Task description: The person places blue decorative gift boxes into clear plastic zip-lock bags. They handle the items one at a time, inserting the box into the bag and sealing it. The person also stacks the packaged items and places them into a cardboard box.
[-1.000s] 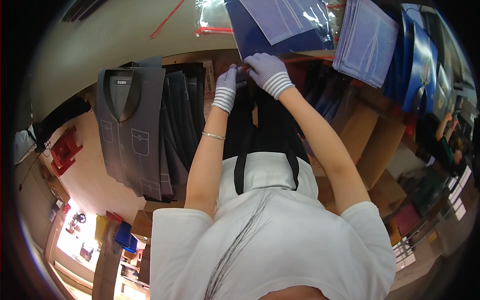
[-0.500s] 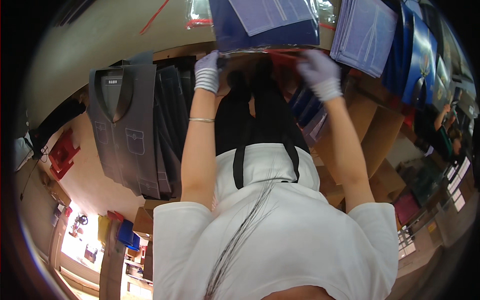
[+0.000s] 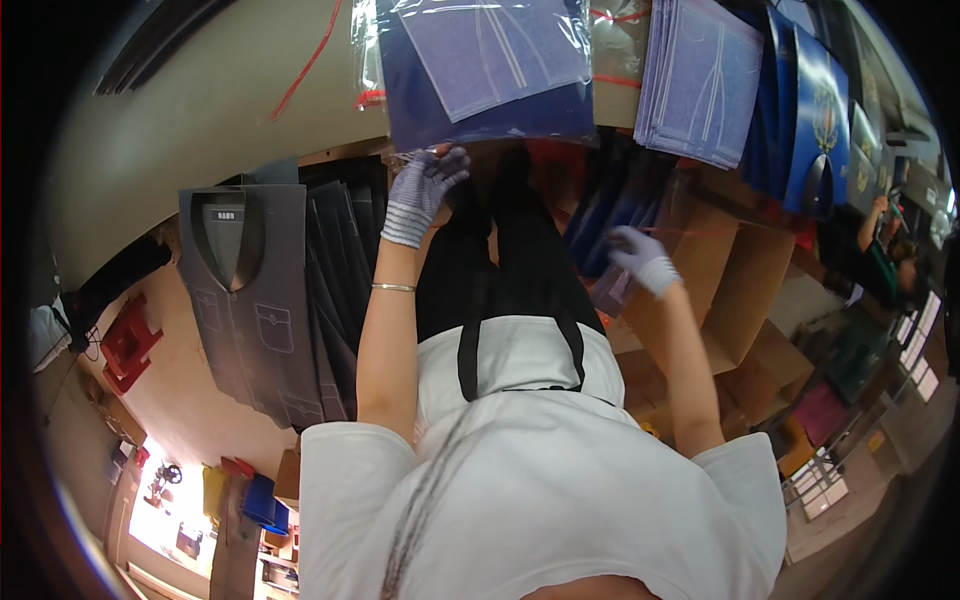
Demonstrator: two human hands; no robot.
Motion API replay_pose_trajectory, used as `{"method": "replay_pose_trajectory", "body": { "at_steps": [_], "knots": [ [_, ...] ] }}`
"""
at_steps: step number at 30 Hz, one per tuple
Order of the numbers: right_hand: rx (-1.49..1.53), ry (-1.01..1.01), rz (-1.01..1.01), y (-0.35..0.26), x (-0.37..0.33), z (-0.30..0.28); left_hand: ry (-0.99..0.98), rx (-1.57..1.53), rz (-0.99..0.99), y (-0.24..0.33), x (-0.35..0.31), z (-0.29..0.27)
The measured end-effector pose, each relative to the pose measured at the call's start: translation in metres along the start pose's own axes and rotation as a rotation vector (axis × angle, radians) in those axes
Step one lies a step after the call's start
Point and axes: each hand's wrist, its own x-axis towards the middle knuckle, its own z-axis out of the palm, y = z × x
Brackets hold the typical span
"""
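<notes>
A clear plastic bag [image 3: 560, 128] with a dark blue folded piece and a lavender sheet [image 3: 490, 60] printed with white lines inside lies on the table in front of me. My left hand [image 3: 418, 195], in a grey striped glove, has its fingers bent at the bag's near left corner, pinching the crinkled film there. My right hand [image 3: 642, 258], gloved alike, is away from the bag, low on the right over the cardboard box side. Its fingers are smeared by motion. A faint reddish streak shows beside it, too blurred to make out.
Grey shirt-shaped pieces [image 3: 250, 310] hang at the table edge on the left. A stack of lavender sheets [image 3: 695, 85] and blue folders [image 3: 820, 120] lie at the right. An open cardboard box [image 3: 745, 290] stands below right. Red-edged plastic bags [image 3: 620, 50] lie behind.
My right hand has moved from the bag's near edge down, away from the table. The red strip along that edge no longer shows there. My left hand stays at the corner.
</notes>
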Motion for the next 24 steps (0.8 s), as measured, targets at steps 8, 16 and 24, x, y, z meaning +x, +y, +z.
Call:
{"method": "replay_pose_trajectory", "body": {
  "at_steps": [8, 16, 24],
  "knots": [
    [0.665, -0.151, -0.222, -0.158, 0.14, 0.064, -0.04, -0.232, 0.147, 0.045, 0.01, 0.042],
    [-0.035, 0.304, -0.031, -0.151, 0.187, -0.053, 0.051, -0.148, 0.419, 0.058, 0.017, 0.014],
    [-0.179, 0.549, -0.122, -0.211, 0.186, -0.012, -0.012, 0.029, 0.389, 0.065, 0.015, 0.019]
  ]
}}
